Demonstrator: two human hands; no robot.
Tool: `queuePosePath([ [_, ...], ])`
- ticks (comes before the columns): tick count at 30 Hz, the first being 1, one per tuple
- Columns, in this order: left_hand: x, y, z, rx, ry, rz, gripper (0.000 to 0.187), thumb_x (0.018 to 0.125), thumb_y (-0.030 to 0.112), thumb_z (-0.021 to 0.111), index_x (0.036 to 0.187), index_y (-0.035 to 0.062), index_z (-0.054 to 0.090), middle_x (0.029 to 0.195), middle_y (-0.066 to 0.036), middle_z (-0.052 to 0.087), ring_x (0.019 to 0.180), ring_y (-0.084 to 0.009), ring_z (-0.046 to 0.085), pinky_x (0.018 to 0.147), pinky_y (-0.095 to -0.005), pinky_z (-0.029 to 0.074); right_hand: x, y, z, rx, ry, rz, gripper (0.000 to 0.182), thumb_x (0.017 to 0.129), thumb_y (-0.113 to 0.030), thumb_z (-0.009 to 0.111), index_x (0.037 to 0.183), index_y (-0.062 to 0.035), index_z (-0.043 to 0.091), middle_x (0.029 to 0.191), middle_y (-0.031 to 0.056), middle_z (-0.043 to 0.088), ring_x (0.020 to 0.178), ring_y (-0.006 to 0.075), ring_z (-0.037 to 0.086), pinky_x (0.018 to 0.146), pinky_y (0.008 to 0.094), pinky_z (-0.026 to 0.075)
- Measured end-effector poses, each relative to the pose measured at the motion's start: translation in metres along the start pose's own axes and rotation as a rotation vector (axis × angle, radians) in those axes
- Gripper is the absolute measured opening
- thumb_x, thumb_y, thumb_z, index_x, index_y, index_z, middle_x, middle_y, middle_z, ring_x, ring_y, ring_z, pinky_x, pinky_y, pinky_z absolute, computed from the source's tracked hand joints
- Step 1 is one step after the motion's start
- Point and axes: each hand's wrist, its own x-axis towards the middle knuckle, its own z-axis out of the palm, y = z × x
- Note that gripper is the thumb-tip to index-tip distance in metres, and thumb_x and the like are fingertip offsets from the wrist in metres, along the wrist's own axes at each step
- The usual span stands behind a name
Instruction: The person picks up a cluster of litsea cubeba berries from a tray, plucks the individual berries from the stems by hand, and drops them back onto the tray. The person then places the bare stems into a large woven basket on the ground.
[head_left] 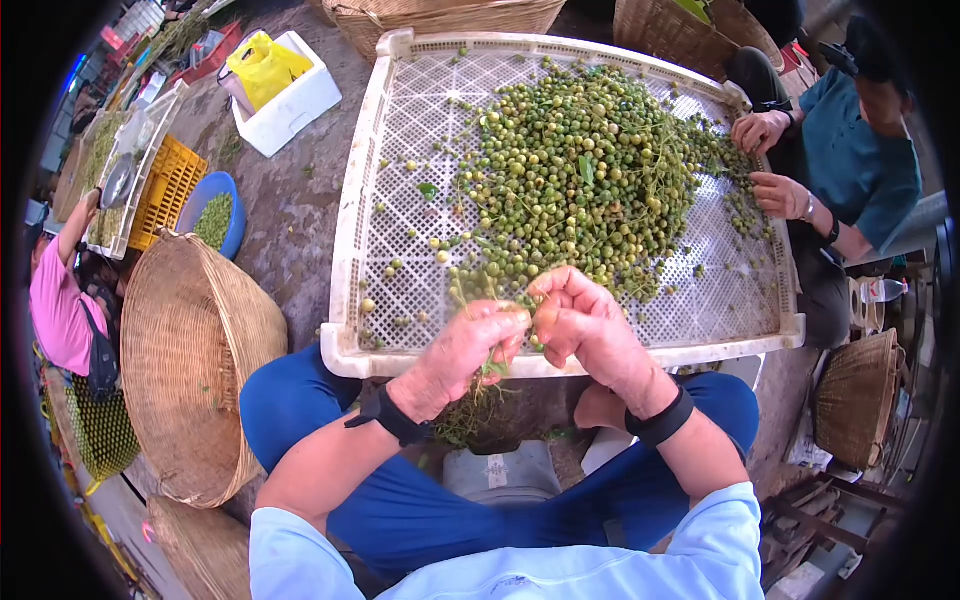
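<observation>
My left hand (465, 350) is closed around a thin green stem sprig (492, 370), with stalks hanging below the fingers. Beside it, my right hand (590, 330) pinches at the same bunch, its thumb and forefinger together; a small green fruit shows by the fingertips. Both hands are over the near edge of a white slatted tray (720, 348). On the tray lies a big heap of small round green fruits (570, 170), some with stems and leaves, and loose ones are scattered to its left. Exactly what the right fingertips grip is partly hidden.
Across the tray's right side, a co-worker's hands (770, 165) handle stems. A large wicker basket (190, 370) stands at left, near a blue basin (238, 225), a yellow crate (172, 180) and a white foam box (300, 105). Stripped stems (475, 415) hang or lie below the tray.
</observation>
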Motion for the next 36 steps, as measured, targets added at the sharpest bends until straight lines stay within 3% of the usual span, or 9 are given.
queuePosePath([
  [6,-0.002,0.015,-0.023,-0.185,0.248,0.205,0.025,0.088,0.019,0.042,0.064,0.0113,0.04,0.055,0.001,0.041,0.04,-0.0063,0.037,0.032,-0.0183,0.029,0.009,-0.003,-0.013,-0.009,-0.032,0.126,0.024,0.08,-0.016,0.056,0.1,-0.0025,0.051,0.067,0.0075,0.055,0.047,0.0138,0.047,0.043,0.0264,0.042],
  [8,-0.006,0.025,-0.035,-0.217,0.253,0.272,0.029,0.089,0.025,0.044,0.064,0.0122,0.039,0.058,-0.001,0.047,0.041,-0.0068,0.04,0.032,-0.018,0.03,0.008,0.004,-0.009,-1.669,0.039,-0.387,0.019,0.08,-0.019,0.056,0.092,-0.0043,0.055,0.071,0.0101,0.056,0.057,0.023,0.056,0.051,0.0323,0.046],
  [9,-0.008,0.03,-0.036,-0.232,0.256,0.278,0.029,0.089,0.025,0.044,0.064,0.0122,0.039,0.058,-0.001,0.047,0.041,-0.0068,0.04,0.032,-0.018,0.03,0.011,0.008,-0.009,-1.775,0.208,-0.319,0.015,0.08,-0.019,0.057,0.087,-0.0056,0.057,0.075,0.0115,0.057,0.07,0.0274,0.059,0.06,0.0355,0.047],
  [16,-0.022,0.04,-0.035,-0.189,0.27,0.364,0.035,0.086,0.036,0.053,0.061,0.0121,0.048,0.049,0.0,0.047,0.055,-0.0145,0.06,0.035,-0.019,0.038,0.03,-0.003,-0.039,-1.597,0.511,-0.309,0.013,0.079,-0.016,0.057,0.089,-0.0071,0.056,0.083,0.0103,0.052,0.069,0.0282,0.056,0.063,0.0385,0.045],
  [22,-0.017,0.04,-0.026,-0.273,0.325,0.358,0.027,0.085,0.022,0.057,0.062,0.0094,0.052,0.047,0.002,0.045,0.063,-0.0191,0.064,0.054,-0.0274,0.052,0.05,0.019,-0.037,-1.825,0.263,-0.564,0.023,0.072,-0.014,0.058,0.095,-0.0094,0.058,0.083,0.0103,0.055,0.066,0.031,0.055,0.064,0.0387,0.046],
  [24,-0.012,0.035,-0.034,-0.252,0.23,0.409,0.025,0.084,0.019,0.057,0.062,0.0084,0.052,0.046,0.002,0.045,0.057,-0.0178,0.062,0.055,-0.0302,0.051,0.048,0.01,-0.032,-1.727,0.093,0.002,0.022,0.07,-0.016,0.058,0.09,-0.0076,0.058,0.075,0.012,0.058,0.068,0.0319,0.057,0.065,0.0381,0.046],
  [26,-0.011,0.034,-0.038,-0.182,0.198,0.395,0.023,0.084,0.018,0.057,0.064,0.0081,0.051,0.047,0.002,0.044,0.052,-0.016,0.059,0.052,-0.0296,0.05,0.046,0.015,-0.035,-1.735,0.118,-0.075,0.02,0.068,-0.017,0.057,0.084,-0.0053,0.058,0.068,0.0134,0.059,0.068,0.031,0.058,0.064,0.0374,0.046],
  [33,-0.002,0.027,-0.02,-0.061,0.256,0.365,0.009,0.08,0.008,0.059,0.073,0.005,0.056,0.056,0.002,0.048,0.041,-0.0082,0.047,0.044,-0.0261,0.045,0.039,0.005,-0.044,-0.967,0.177,-0.123,0.014,0.074,-0.015,0.062,0.082,-0.0047,0.058,0.071,0.0018,0.058,0.057,0.0125,0.05,0.054,0.0249,0.041],
  [36,0.008,0.016,-0.018,-0.001,0.243,0.375,0.01,0.08,0.009,0.059,0.086,0.0007,0.06,0.06,0.001,0.05,0.041,-0.0078,0.047,0.042,-0.0236,0.044,0.033,-0.002,-0.034,-0.51,0.197,0.084,0.009,0.08,-0.015,0.06,0.084,-0.0078,0.057,0.075,-0.0001,0.06,0.057,0.008,0.052,0.049,0.0203,0.041],
])
